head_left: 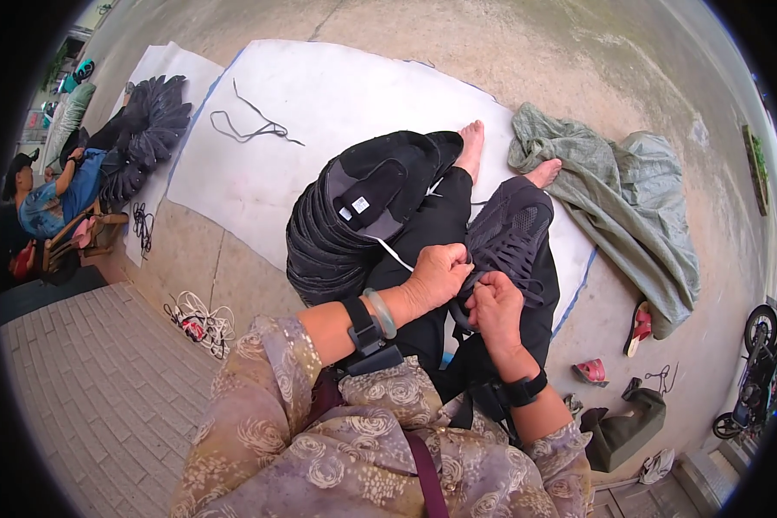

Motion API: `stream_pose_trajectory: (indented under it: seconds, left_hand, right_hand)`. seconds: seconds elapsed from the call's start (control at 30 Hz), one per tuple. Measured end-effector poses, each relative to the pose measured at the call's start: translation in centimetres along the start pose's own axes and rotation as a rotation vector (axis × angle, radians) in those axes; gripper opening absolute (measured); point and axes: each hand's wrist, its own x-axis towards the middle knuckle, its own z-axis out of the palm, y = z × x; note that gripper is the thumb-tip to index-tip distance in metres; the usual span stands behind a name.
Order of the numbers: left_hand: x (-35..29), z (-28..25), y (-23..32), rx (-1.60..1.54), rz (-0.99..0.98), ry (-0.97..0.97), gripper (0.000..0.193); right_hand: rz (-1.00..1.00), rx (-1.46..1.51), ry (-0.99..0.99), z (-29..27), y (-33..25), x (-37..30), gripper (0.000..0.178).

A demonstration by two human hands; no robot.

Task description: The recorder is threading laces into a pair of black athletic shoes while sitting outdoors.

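Note:
A dark grey mesh shoe upper [511,226] rests along my right leg, with dark shoelaces [520,263] threaded across it in loose loops. At its near left edge my left hand [440,274] is closed in a pinch. My right hand [496,306] pinches just beside it, fingertips close to the left ones. Both appear to grip the dark lace, though my fingers mostly cover that spot. Against my left leg leans a thick stack of black shoe uppers [328,233]. A white cord [394,254] runs from this stack toward my left hand.
White sheeting [319,86] covers the ground, with a loose dark lace [263,129] on it. A grey-green tarp [639,207] lies right. Tangled white cords [203,324], red sandals [591,371] and a dark bag [626,427] lie nearby. Another person [65,194] sits far left by black uppers [151,121].

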Motion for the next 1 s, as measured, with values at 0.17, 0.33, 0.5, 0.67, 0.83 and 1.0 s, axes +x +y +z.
stream_pose_trajectory:
  seconds: [0.17, 0.33, 0.5, 0.67, 0.83, 1.0]
  left_hand:
    - [0.7, 0.8, -0.2, 0.408, 0.516, 0.146, 0.014]
    - [1.1, 0.2, -0.1, 0.143, 0.142, 0.057, 0.017]
    - [0.9, 1.2, 0.3, -0.099, 0.034, 0.063, 0.016]
    - [1.2, 1.6, 1.7, -0.454, -0.187, 0.138, 0.012]
    - [0.8, 0.9, 2.3, -0.323, -0.276, 0.045, 0.006]
    - [0.6, -0.6, 1.9, -0.085, -0.236, -0.083, 0.009]
  right_hand:
    - [-0.043, 0.019, 0.023, 0.4, 0.2, -0.1, 0.011]
    - [-0.035, 0.097, 0.064, 0.7, 0.6, -0.1, 0.008]
    - [-0.054, -0.031, 0.052, 0.7, 1.2, 0.4, 0.009]
    - [-0.126, -0.141, -0.052, -1.8, 1.1, -0.9, 0.009]
    - [0.024, -0.237, -0.103, -7.9, 2.0, -5.1, 0.010]
    - [0.063, -0.060, -0.078, -10.5, 3.4, -6.1, 0.009]
